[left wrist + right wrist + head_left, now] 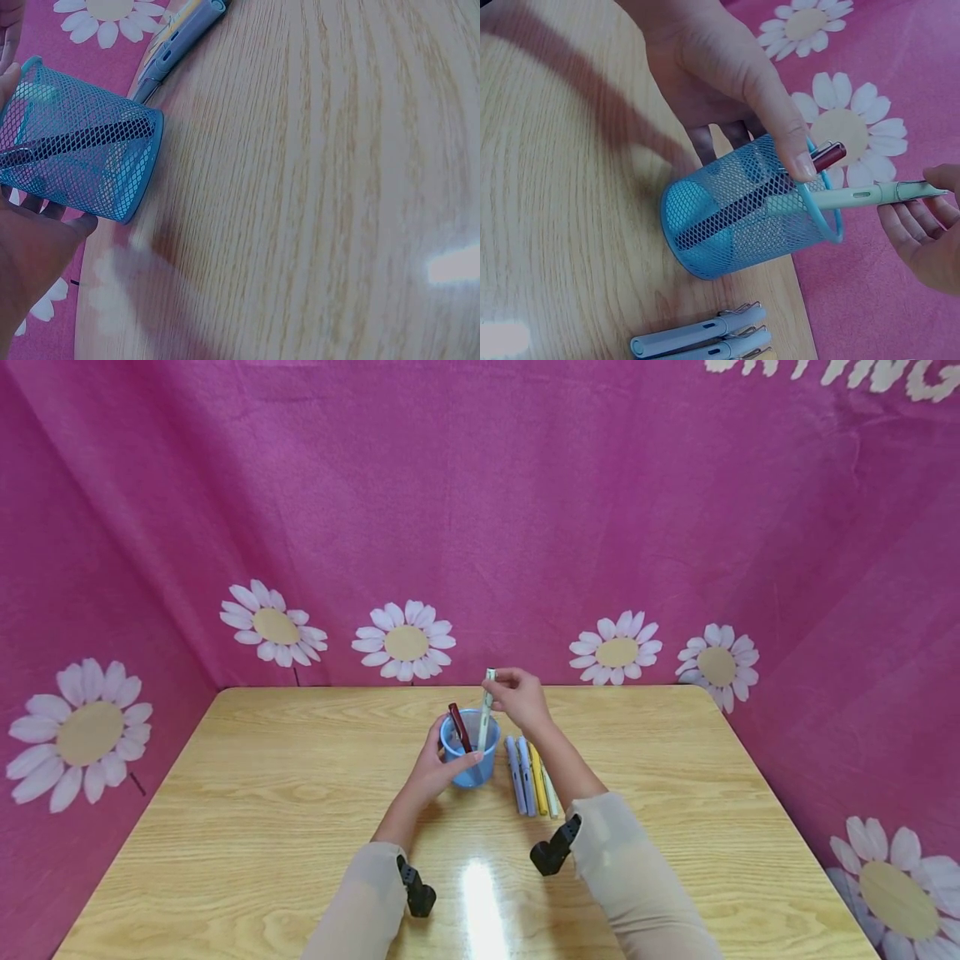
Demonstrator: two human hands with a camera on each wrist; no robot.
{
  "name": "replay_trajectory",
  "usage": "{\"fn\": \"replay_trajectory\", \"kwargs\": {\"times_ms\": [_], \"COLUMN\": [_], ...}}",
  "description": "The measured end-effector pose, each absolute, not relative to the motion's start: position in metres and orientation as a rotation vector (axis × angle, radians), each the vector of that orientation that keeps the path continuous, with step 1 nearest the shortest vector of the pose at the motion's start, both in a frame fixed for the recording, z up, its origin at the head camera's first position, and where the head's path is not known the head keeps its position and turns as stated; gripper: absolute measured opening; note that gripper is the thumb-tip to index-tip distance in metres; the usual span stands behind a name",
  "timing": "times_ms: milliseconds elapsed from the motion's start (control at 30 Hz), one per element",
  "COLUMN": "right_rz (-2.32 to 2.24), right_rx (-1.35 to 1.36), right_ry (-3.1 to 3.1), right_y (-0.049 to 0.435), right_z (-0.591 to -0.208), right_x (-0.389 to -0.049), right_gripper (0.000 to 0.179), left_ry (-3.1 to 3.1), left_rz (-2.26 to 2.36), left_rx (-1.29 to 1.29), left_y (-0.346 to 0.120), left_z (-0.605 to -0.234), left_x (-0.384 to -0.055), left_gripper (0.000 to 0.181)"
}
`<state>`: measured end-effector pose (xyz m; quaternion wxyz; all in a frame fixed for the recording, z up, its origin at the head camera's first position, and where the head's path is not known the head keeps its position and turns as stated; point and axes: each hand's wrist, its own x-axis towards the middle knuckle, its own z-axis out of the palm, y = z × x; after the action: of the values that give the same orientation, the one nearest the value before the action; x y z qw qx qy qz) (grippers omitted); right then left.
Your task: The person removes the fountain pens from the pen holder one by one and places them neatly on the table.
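Note:
A blue mesh pen cup (472, 772) stands on the wooden table. My left hand (431, 771) grips it from the left, with the thumb over the near rim and the fingers around the far side. Between thumb and fingertips, my right hand (522, 700) pinches the upper end of a pale green pen (855, 196), whose lower part is inside the cup. A dark red pen (460, 727) leans in the cup, its cap sticking out above the rim. Through the mesh its dark barrel shows in both wrist views.
Just right of the cup lie two lilac-grey pens (527, 777), a yellow pen (538, 781) and a pale pen (552, 795), side by side. A pink curtain (510, 527) with white flowers hangs behind the table (262, 810). Light glares on the near tabletop.

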<state>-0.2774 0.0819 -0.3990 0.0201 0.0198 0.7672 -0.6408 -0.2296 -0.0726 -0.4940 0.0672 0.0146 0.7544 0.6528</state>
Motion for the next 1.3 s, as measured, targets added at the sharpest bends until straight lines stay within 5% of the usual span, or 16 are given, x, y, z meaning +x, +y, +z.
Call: {"fn": "replay_trajectory", "kwargs": {"times_ms": [1300], "right_rz": [-2.154], "right_rx": [0.146], "right_ry": [2.304], "right_y": [0.106], "right_z": [-0.379], "right_x": [-0.280], "right_gripper": [0.032], "left_ry": [2.260], "left_rz": [1.960], "left_rx": [0.068], "left_y": [-0.074], "left_z": [-0.490], "left_x": [-0.227], "left_gripper": [0.088]}}
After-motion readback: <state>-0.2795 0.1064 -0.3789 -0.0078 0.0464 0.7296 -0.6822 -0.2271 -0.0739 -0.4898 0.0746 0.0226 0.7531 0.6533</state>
